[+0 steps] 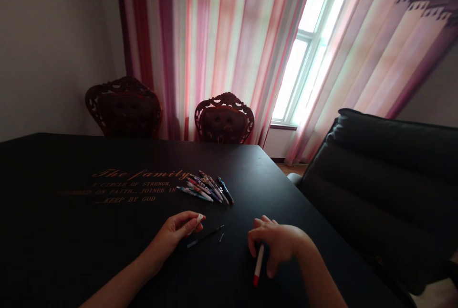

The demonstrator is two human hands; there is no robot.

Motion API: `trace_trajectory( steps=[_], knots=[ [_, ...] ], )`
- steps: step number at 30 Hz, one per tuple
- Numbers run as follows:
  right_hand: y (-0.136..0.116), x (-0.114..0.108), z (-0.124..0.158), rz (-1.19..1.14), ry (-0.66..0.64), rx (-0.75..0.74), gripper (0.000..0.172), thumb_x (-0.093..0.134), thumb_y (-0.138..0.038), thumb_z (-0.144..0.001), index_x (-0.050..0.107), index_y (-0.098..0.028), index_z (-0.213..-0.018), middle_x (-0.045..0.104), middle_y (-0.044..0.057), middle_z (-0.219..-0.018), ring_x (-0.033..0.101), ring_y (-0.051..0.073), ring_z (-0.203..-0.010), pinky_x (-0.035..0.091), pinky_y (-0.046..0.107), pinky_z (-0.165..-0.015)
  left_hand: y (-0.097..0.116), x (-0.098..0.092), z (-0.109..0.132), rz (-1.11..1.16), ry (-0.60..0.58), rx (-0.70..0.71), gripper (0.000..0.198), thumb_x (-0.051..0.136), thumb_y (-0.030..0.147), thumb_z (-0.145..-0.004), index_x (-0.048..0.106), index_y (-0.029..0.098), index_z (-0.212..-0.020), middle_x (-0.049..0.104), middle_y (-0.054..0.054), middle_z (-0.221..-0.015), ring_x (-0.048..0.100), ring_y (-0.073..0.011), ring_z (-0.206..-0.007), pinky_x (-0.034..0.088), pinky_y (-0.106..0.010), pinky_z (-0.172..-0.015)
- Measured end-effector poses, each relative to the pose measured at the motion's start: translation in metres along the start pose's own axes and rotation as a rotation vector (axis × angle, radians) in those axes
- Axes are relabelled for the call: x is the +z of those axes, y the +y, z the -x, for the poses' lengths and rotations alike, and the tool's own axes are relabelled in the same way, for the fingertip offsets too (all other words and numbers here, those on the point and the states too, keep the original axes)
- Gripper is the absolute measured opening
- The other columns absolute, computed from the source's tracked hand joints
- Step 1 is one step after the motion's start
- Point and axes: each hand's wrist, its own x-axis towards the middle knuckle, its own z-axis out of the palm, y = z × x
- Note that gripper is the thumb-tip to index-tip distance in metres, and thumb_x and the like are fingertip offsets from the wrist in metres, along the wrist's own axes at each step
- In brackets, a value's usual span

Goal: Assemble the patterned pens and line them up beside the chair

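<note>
My left hand (181,226) is closed, with a small white pen part (199,218) pinched between thumb and fingers. Just right of it, a dark ink refill (205,237) lies slanted on the black table (118,236). Beside the refill is a tiny thin piece, perhaps a spring (221,238). Over the table to the right, my right hand (277,241) has bent, spread fingers. A white pen barrel with a red end (258,265) shows between its thumb and forefinger; the thumb looks apart from it. The barrel's upper end is hidden under the hand.
Beyond my hands lies a pile of several colourful pens (205,187), next to gold lettering on the table. Two carved chairs (224,119) stand at the far edge. A black leather armchair (386,193) is on the right, in front of striped curtains (214,50).
</note>
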Motion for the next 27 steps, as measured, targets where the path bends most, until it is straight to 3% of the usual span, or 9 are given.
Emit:
trace_trajectory(
  steps=[3, 6, 15, 18, 24, 27],
  knots=[
    [-0.005, 0.010, -0.008, 0.080, 0.039, 0.077, 0.045, 0.089, -0.006, -0.032, 0.073, -0.029, -0.068, 0.056, 0.000, -0.088, 0.050, 0.034, -0.102, 0.030, 0.065, -0.093, 0.002, 0.000, 0.001, 0.011, 0.000, -0.004, 0.040, 0.066, 0.052, -0.078, 0.075, 0.019, -0.098, 0.072, -0.005, -0.081, 0.055, -0.0195, -0.075, 0.039, -0.026, -0.068],
    [-0.010, 0.011, -0.014, 0.083, 0.045, 0.024, 0.037, 0.088, -0.006, -0.040, 0.073, -0.030, -0.065, 0.058, 0.000, -0.088, 0.051, 0.031, -0.100, 0.026, 0.066, -0.096, 0.003, 0.001, 0.001, 0.027, 0.014, -0.011, 0.040, 0.067, 0.052, -0.077, 0.076, 0.019, -0.098, 0.072, -0.005, -0.081, 0.056, -0.0206, -0.077, 0.039, -0.027, -0.068],
    [-0.008, 0.006, -0.020, -0.030, 0.082, -0.116, 0.021, 0.084, -0.014, -0.059, 0.074, -0.029, -0.068, 0.058, -0.002, -0.083, 0.053, 0.022, -0.089, 0.035, 0.049, -0.097, 0.004, 0.002, 0.001, 0.028, 0.017, -0.014, 0.040, 0.066, 0.052, -0.077, 0.076, 0.019, -0.097, 0.071, -0.005, -0.080, 0.055, -0.0194, -0.073, 0.039, -0.028, -0.069],
    [-0.017, 0.004, -0.027, -0.053, 0.153, -0.148, 0.017, 0.082, -0.018, -0.066, 0.074, -0.029, -0.076, 0.058, -0.001, -0.089, 0.052, 0.021, -0.091, 0.035, 0.044, -0.098, 0.001, 0.002, 0.000, 0.029, 0.019, -0.015, 0.040, 0.067, 0.052, -0.077, 0.075, 0.019, -0.098, 0.072, -0.005, -0.081, 0.056, -0.0199, -0.074, 0.039, -0.027, -0.068],
    [-0.036, 0.010, -0.046, -0.084, 0.230, -0.185, 0.019, 0.083, -0.018, -0.067, 0.073, -0.027, -0.080, 0.058, 0.000, -0.097, 0.050, 0.022, -0.100, 0.037, 0.037, -0.092, -0.008, 0.002, -0.003, 0.034, 0.032, 0.021, 0.035, 0.065, 0.048, -0.081, 0.075, 0.020, -0.099, 0.071, -0.004, -0.079, 0.055, -0.0183, -0.072, 0.039, -0.026, -0.068],
    [-0.039, 0.018, -0.054, -0.180, 0.377, -0.165, 0.015, 0.078, -0.022, -0.073, 0.071, -0.024, -0.086, 0.059, 0.001, -0.094, 0.050, 0.021, -0.098, 0.039, 0.034, -0.088, -0.007, 0.001, -0.003, 0.028, 0.015, 0.022, 0.032, 0.065, 0.046, -0.082, 0.075, 0.020, -0.098, 0.071, -0.003, -0.079, 0.055, -0.0175, -0.072, 0.039, -0.025, -0.068]
  ],
)
